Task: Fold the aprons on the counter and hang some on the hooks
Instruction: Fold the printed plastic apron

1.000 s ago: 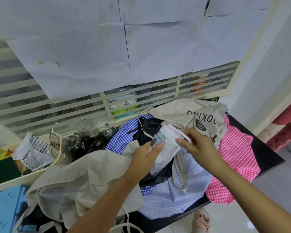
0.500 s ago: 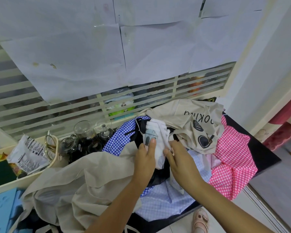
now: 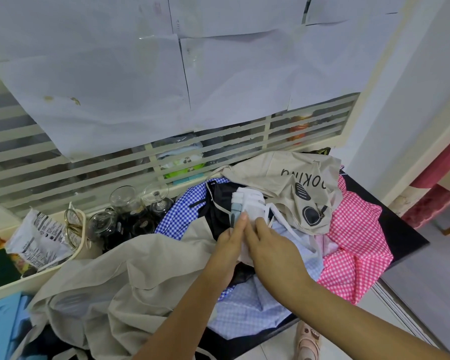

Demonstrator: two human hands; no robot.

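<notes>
**Middle of the frame: both hands on a white apron (image 3: 252,203)**

At the centre of the pile, the white apron sits folded into a small thick bundle on top of a black cloth (image 3: 217,206). It has a grey-blue patch on its left edge, and its white straps (image 3: 283,219) trail off to the right. The left hand (image 3: 230,245) lies along the bundle's left side, its grip apart, with the fingers straight and together and the tips touching the patch. The right hand (image 3: 273,249) lies just beside it. Its grip is apart too, and the fingers rest flat on the near part of the bundle.

Loose aprons cover the black desk (image 3: 403,229) all round the bundle:
- A beige apron with printed letters (image 3: 291,175) lies to the upper right.
- A pink checked apron (image 3: 356,250) lies at the right and hangs over the desk edge.
- A dark blue checked apron (image 3: 182,216) lies to the left.
- A pale blue checked apron (image 3: 244,310) lies under the forearms.
- A large plain beige apron (image 3: 140,271) lies crumpled at the lower left.

Left of the pile, glass jars (image 3: 125,203) and a stemmed glass (image 3: 156,194) stand against a slatted screen (image 3: 63,175). Sheets of paper (image 3: 115,74) are stuck over the top of the screen. At the far left a crumpled printed packet (image 3: 39,237) lies in a cream tray (image 3: 11,284). At the bottom edge a foot in a pale sandal (image 3: 307,339) stands on the floor.
</notes>
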